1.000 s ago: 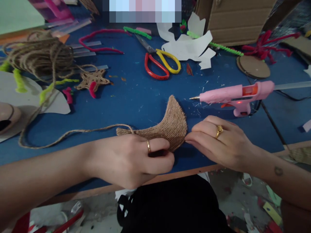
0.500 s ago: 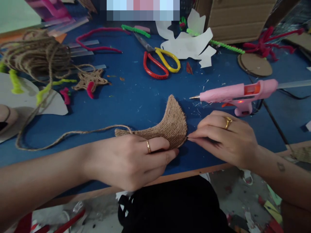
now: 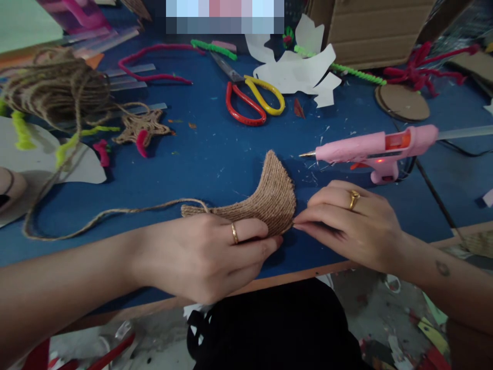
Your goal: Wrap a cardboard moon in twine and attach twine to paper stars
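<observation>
A curved, crescent-shaped piece covered in rows of jute twine (image 3: 269, 198) lies on the blue table near its front edge. My left hand (image 3: 210, 252) is closed over the lower side of it, thumb and fingers along its bottom rim. At the right rim, my right hand (image 3: 346, 221) pinches thumb and forefinger together, the tips touching the edge; whatever is between them is too small to make out. A loose strand of twine (image 3: 115, 210) runs from the crescent's left end to a big twine bundle (image 3: 57, 90). Just beyond my right hand rests a pink glue gun (image 3: 354, 146), its light glowing red.
Scissors with red and yellow handles (image 3: 246, 103) lie behind the crescent, near white paper cutouts (image 3: 295, 72). A twine star (image 3: 142, 126) sits at left. Cardboard discs (image 3: 402, 103), a cardboard box (image 3: 379, 31) and magenta pipe cleaners (image 3: 419, 69) stand at back right.
My right hand has shifted slightly left and down, its pinched fingertips now against the crescent's right edge. The left hand and the crescent stay nearly still.
</observation>
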`<state>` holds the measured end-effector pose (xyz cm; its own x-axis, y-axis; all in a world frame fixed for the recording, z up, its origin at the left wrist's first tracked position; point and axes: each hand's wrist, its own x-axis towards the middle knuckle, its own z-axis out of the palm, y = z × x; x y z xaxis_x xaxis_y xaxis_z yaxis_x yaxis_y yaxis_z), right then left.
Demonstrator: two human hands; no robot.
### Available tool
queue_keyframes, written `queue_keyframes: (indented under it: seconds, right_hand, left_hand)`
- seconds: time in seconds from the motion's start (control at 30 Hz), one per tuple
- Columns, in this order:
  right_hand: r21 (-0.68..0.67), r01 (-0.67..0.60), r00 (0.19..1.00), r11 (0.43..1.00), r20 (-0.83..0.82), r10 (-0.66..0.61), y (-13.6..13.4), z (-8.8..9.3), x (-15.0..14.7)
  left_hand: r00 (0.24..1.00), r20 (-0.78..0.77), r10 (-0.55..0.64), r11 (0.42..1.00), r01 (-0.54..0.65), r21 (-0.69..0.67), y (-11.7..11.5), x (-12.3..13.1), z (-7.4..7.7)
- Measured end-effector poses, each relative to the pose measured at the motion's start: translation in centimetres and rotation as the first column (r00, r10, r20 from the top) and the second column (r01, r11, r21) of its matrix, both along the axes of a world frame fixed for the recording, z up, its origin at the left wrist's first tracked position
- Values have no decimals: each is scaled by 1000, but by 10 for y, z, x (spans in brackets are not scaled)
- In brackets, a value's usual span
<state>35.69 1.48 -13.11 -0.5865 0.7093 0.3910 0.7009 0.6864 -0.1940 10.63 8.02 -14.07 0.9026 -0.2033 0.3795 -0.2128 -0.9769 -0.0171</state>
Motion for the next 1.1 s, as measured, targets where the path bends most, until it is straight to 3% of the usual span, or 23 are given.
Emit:
queue_keyframes:
  seconds: [0.43,0.6,0.83,1.1]
  right_hand:
    - [-112,56,998,992,-18,-58,-1,0,-4]
    - [-154,86,996,984,0,-87,-2,2,-5]
    - [-141,105,994,984,3,-106,-2,3,-7]
    - [-68,58,998,996,-23,-60,-5,0,-6]
  left_hand:
    - [999,-34,-21,999,22,28,-1,-1,0]
    - [1000,-13,9,998,-10,-62,0,-1,-1]
    - [1000,-26,-7,997,9,81,-1,1,2]
    - [1000,-11,9,996,-10,-93,-1,2,4]
